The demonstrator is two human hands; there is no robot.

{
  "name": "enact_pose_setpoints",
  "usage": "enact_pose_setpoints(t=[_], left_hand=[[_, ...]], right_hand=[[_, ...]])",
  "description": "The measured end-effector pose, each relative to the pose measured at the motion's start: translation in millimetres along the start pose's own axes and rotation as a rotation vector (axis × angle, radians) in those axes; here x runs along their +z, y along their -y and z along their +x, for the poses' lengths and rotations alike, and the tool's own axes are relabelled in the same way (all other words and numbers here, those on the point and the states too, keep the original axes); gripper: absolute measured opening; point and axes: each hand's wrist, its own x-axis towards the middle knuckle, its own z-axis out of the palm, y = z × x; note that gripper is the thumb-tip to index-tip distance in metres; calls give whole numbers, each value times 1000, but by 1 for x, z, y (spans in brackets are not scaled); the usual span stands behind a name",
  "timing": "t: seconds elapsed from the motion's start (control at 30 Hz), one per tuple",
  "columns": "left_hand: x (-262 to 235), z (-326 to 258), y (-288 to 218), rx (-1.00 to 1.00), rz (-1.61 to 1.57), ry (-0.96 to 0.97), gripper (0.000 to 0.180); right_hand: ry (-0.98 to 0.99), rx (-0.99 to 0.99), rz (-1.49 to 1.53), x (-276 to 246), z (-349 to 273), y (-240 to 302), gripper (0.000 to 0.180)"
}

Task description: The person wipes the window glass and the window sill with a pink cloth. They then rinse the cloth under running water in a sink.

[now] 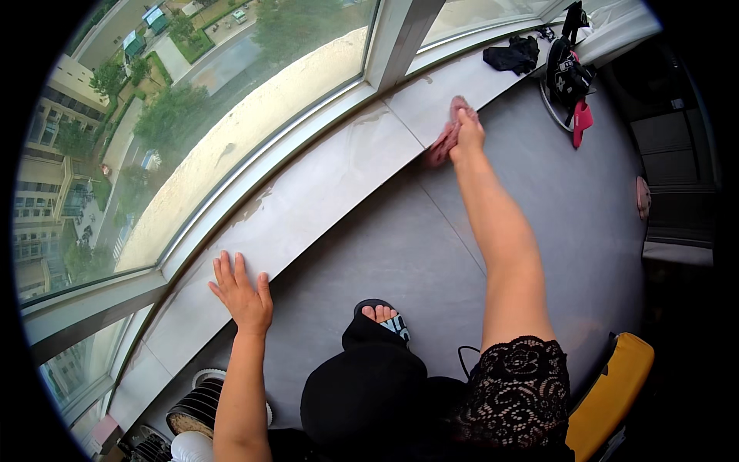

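My right hand (466,137) reaches far forward and grips a pink cloth (444,145). The cloth lies against the front edge of the pale tiled window ledge (331,181), partly hanging over it. My left hand (245,296) rests flat on the ledge at the near left, fingers spread, holding nothing. Wet streaks show on the ledge between the two hands and along the window frame.
A black cloth (514,55) lies at the ledge's far end. Beside it stand a black bag (568,77) and a pink slipper (583,122). A yellow padded item (616,389) is at the lower right. Dark round stacked things (196,408) sit at the lower left.
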Motion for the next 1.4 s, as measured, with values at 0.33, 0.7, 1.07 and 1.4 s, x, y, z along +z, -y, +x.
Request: enact_pose_setpoints(t=[0.33, 0.7, 1.07, 1.4], left_hand=[[-6, 0, 2, -16, -16, 41, 60], [-18, -5, 8, -40, -67, 148, 62], [-19, 1, -4, -39, -7, 175, 62], [-20, -4, 4, -45, 23, 200, 62]], right_hand=[[385, -1098, -1357, 59, -169, -69, 51], [899, -1159, -1154, 89, -164, -59, 36], [135, -701, -1588, 137, -103, -56, 32], [1100, -1164, -1132, 86, -168, -49, 30]])
